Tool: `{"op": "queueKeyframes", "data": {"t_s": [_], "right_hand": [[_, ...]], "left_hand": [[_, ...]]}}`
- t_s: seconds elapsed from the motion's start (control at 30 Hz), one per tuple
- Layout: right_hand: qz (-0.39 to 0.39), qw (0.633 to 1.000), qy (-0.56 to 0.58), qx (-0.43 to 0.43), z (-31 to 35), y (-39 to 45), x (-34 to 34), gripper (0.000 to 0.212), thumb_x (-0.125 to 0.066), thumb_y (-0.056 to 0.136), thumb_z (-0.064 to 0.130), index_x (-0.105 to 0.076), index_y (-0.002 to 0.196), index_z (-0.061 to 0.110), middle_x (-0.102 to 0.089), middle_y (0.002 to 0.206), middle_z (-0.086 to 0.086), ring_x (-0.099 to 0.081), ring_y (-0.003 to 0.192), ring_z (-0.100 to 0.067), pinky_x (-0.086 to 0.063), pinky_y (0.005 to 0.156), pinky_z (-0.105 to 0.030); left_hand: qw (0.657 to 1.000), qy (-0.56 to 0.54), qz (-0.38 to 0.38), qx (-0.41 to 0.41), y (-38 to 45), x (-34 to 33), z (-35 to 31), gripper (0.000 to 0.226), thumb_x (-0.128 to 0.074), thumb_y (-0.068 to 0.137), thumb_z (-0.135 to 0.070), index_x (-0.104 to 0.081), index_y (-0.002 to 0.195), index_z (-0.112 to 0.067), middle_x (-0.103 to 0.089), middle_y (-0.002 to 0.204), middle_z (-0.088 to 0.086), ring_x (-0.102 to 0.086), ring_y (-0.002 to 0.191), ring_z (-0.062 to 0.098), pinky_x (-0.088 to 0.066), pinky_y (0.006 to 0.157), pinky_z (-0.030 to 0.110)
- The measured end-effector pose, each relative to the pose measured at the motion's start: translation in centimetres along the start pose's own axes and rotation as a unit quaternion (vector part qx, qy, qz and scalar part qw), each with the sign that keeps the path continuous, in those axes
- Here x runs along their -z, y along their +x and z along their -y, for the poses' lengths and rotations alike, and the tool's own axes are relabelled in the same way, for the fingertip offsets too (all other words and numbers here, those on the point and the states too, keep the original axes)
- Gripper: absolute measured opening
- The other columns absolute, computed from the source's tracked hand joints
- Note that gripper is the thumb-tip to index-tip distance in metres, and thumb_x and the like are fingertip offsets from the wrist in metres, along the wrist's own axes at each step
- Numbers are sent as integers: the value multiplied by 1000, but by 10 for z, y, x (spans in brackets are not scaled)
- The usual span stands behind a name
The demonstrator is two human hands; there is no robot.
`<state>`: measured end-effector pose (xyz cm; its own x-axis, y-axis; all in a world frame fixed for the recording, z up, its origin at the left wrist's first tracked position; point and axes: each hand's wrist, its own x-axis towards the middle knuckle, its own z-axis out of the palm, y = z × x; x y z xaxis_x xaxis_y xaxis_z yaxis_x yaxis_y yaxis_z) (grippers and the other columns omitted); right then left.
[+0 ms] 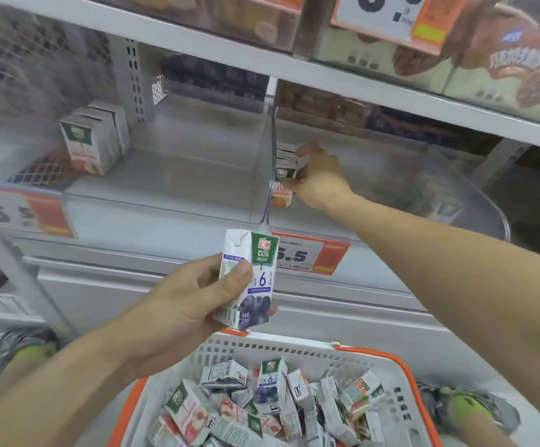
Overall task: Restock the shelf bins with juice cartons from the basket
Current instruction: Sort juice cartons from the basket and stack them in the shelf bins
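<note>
Two hands work at once in the head view: the right hand (318,180) reaches into the right shelf bin (391,175), fingers curled around an orange carton (284,183) set against the clear divider (270,162); the left hand (194,300) grips a blueberry carton (249,280) above the basket (294,350) of loose cartons. Best to stand the orange one upright, snug against its row, before letting go

Left hand (194,298) gripping an upright blueberry carton (249,282) above the basket (294,350) of cartons, right hand (318,177) holding orange cartons (284,175) inside the right shelf bin (475,201)
</note>
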<state>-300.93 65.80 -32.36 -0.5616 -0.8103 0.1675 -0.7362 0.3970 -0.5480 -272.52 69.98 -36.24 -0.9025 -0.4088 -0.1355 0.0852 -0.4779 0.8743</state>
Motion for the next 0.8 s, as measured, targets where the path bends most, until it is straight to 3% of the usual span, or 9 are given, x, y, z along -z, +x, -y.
{"op": "queueKeyframes", "data": {"t_s": [0.1, 0.23, 0.3, 0.37, 0.47, 0.57, 0.7, 0.77, 0.8], "right_hand": [[8, 999, -40, -4, -1, 2, 0, 53, -80, 83, 23, -47, 124, 13, -65, 109, -7, -62, 84, -20, -42, 60, -20], [20, 991, -127, 26, -2, -20, 23, 61, -74, 86, 32, -43, 134, 10, -62, 111, -6, -62, 95, -25, -49, 75, -30], [-37, 988, -117, 97, -1, -48, 43, 42, -70, 87, 26, -56, 124, 13, -67, 109, -5, -66, 93, -22, -52, 78, -28], [-55, 983, -25, 171, 0, -88, 65, 19, -69, 86, 15, -65, 105, 18, -69, 94, 3, -65, 80, -14, -54, 75, -28], [82, 967, 148, 188, -3, -157, 96, 27, -75, 86, 14, -65, 109, 25, -68, 97, 4, -65, 78, -21, -57, 69, -36], [209, 948, 196, 142, -24, -202, 107, 50, -84, 78, 27, -61, 122, 27, -67, 111, 2, -67, 87, -24, -59, 72, -44], [123, 966, 207, 94, -61, -236, 119, 48, -91, 66, 18, -69, 108, 27, -73, 99, 0, -71, 91, -21, -61, 78, -42], [46, 969, 227, 85, -79, -245, 134, 45, -88, 64, 21, -69, 104, 28, -73, 99, 1, -71, 91, -19, -61, 77, -37], [-4, 968, 239, 77, -89, -248, 144, 44, -85, 64, 22, -68, 104, 27, -73, 99, 3, -71, 89, -16, -61, 75, -33]], "left_hand": [[1000, -9, -3, -13, 4, -3, -4, 72, -94, 45, -52, -76, 101, -12, -73, 98, 23, -72, 84, 29, -60, 76, 32], [999, -17, -23, -40, 12, -5, -6, 74, -95, 37, -54, -78, 97, -13, -73, 91, 20, -70, 76, 26, -59, 66, 27], [999, 1, -27, -39, 15, -10, -5, 76, -90, 40, -63, -78, 96, -13, -71, 87, 23, -67, 73, 25, -57, 64, 24], [999, 18, -21, -29, 17, -19, 0, 78, -85, 44, -71, -77, 95, -13, -71, 85, 23, -66, 71, 24, -54, 62, 23], [999, 29, 20, -13, 22, -41, 7, 73, -85, 48, -68, -77, 95, -14, -72, 84, 18, -68, 67, 21, -55, 59, 22], [996, 46, 70, 1, 29, -71, 26, 68, -87, 57, -58, -75, 104, -11, -70, 92, 17, -66, 71, 22, -55, 64, 26], [994, 79, 79, 2, 37, -109, 46, 67, -83, 58, -65, -75, 103, -16, -72, 100, 12, -67, 81, 20, -53, 73, 25], [980, 185, 38, -57, 43, -120, 47, 76, -77, 53, -77, -68, 113, -31, -72, 113, -6, -67, 100, 10, -49, 81, 20], [956, 275, -11, -105, 45, -123, 47, 77, -75, 54, -78, -62, 118, -38, -69, 117, -15, -63, 109, 5, -47, 86, 19]]}}
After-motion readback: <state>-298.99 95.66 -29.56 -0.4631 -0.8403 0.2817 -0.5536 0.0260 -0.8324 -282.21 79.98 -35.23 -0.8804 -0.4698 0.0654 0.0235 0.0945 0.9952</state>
